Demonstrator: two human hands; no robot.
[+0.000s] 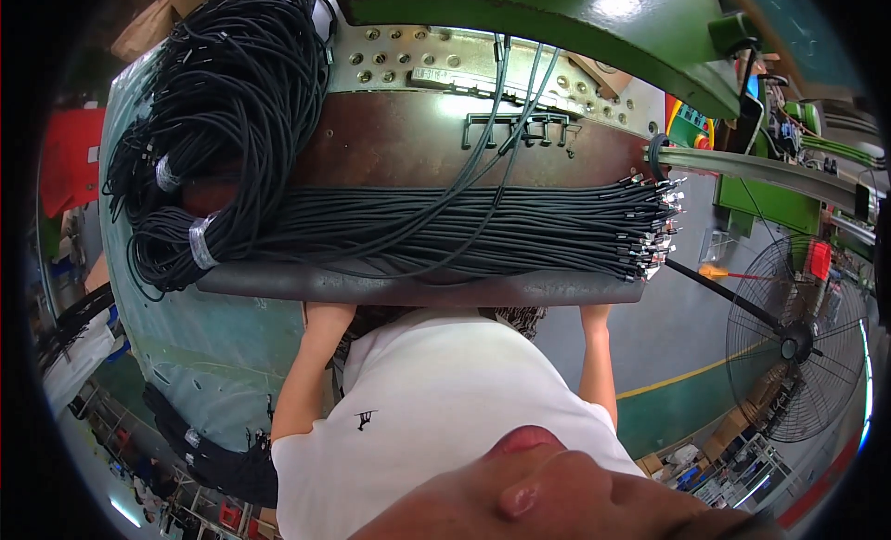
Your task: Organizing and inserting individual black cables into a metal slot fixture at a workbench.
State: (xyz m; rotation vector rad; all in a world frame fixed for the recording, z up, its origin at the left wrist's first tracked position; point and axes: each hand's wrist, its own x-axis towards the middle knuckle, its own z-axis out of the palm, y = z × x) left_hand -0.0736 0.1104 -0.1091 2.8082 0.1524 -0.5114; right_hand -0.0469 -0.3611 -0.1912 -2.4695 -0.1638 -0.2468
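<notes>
My left forearm and my right forearm reach to the near edge of a dark brown work board. Both hands are hidden below that edge, so their fingers do not show. Across the board lies a row of black cables, side by side, with small metal-tipped ends gathered at the right. Their left part loops into a thick coiled bundle, bound by clear wrapping. A few loose cables cross over the row and run up under the machine.
A green machine body overhangs the perforated metal plate. Black moulded plastic pieces lie behind the cables. A control box with a red button and a metal rail stand at right, beyond them a caged fan.
</notes>
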